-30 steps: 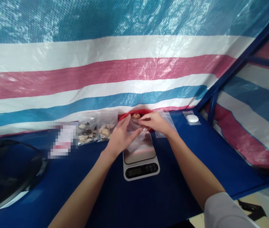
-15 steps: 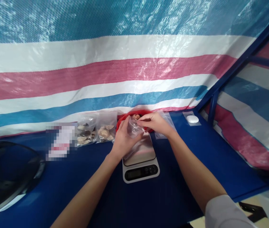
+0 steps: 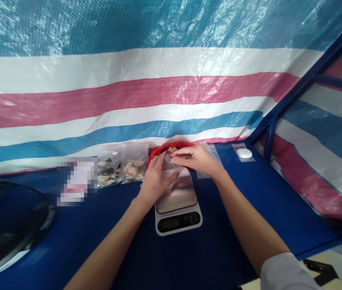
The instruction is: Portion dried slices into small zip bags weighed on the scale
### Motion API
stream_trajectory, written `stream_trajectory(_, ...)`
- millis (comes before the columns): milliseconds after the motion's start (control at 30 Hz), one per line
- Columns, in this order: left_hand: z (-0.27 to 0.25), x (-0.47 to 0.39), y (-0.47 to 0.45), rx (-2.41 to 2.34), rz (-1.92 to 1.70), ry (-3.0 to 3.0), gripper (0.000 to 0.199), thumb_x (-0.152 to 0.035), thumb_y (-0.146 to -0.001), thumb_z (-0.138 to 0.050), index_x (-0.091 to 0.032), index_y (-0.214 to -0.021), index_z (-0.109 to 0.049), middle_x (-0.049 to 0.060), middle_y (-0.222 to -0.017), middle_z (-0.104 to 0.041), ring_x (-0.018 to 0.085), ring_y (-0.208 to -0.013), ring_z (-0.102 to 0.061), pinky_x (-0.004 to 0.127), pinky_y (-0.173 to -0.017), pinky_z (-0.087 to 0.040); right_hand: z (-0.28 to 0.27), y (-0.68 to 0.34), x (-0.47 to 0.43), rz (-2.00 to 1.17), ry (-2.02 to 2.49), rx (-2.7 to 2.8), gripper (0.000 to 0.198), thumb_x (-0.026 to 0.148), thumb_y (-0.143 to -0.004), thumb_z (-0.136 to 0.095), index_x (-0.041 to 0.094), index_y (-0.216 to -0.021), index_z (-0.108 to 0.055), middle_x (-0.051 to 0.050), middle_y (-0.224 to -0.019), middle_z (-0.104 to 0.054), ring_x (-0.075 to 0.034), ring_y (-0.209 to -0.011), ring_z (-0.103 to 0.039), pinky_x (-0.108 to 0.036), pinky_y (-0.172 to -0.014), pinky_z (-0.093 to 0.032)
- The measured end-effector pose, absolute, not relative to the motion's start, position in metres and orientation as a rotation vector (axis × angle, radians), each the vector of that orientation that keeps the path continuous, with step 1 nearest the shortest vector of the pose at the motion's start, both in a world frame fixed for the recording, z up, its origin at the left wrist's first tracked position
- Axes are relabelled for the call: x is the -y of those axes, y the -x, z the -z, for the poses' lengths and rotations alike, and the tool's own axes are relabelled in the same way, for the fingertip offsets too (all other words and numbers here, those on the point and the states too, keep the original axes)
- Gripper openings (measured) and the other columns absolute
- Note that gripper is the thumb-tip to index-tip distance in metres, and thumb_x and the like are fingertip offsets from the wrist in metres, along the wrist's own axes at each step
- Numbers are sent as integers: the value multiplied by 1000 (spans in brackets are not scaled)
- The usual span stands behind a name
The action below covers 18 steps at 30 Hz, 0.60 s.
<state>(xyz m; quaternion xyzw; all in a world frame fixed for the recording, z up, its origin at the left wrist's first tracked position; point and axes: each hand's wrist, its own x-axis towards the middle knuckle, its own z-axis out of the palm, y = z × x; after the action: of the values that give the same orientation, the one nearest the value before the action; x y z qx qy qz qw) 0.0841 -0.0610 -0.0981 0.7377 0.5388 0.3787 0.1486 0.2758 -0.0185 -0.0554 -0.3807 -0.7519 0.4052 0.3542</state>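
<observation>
My left hand (image 3: 155,181) grips a clear plastic bag (image 3: 165,196) between thumb and fingers, above a white kitchen scale (image 3: 179,222) with a metal plate. My right hand (image 3: 190,159) has its fingertips pinched together at the bag's upper edge; whatever small thing may be between them is hidden. Just behind both hands lies a red bag (image 3: 155,152), its mouth spread, with pale brown pieces (image 3: 171,150) showing inside. The fingers cover part of the clear bag and the back of the scale.
Left of the scale, two clear bags of dried slices (image 3: 133,171) (image 3: 108,171) lean against the striped sheet (image 3: 159,90). A flat clear bag (image 3: 211,151) lies behind my right wrist. Further right is a white oval object (image 3: 244,153). A black round object (image 3: 11,225) occupies the blue table's left.
My right fingertips have shifted slightly left along the clear bag's upper edge. The left hand keeps its grip, and the view has tilted a little.
</observation>
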Motion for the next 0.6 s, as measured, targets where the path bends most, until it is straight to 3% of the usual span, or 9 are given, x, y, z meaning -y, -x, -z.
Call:
stream_trajectory(167, 102, 59, -79, -1545, -1057, -2130, 71, -35, -79, -77, -16, -142, -51, 19, -135, -63, 34, -127, -61, 52, -106, -51, 61, -266, 20, -939, 965, 2124, 23, 36, -86, -72, 18, -96, -82, -5, -90, -79, -18, -77, -70, -30, -78, -55)
stream_trajectory(333, 97, 57, -66, -1532, -1084, -2139, 63, -36, -80, -76, -16, -136, -57, 17, -130, -66, 33, -121, -65, 49, -103, -54, 62, -283, 9, -1002, 989, 2010, 26, 40, -87, -71, 22, -103, -81, -3, -102, -80, -21, -93, -74, -31, -87, -56)
stream_trajectory(600, 80, 52, -48, -1620, -1121, -2007, 57, -41, -81, -74, -16, -131, -63, 13, -120, -73, 31, -109, -71, 45, -99, -56, 74, -288, -20, -580, 1356, 2299, 24, 27, -94, -60, 27, -109, -79, -3, -113, -79, -24, -101, -73, -35, -95, -53)
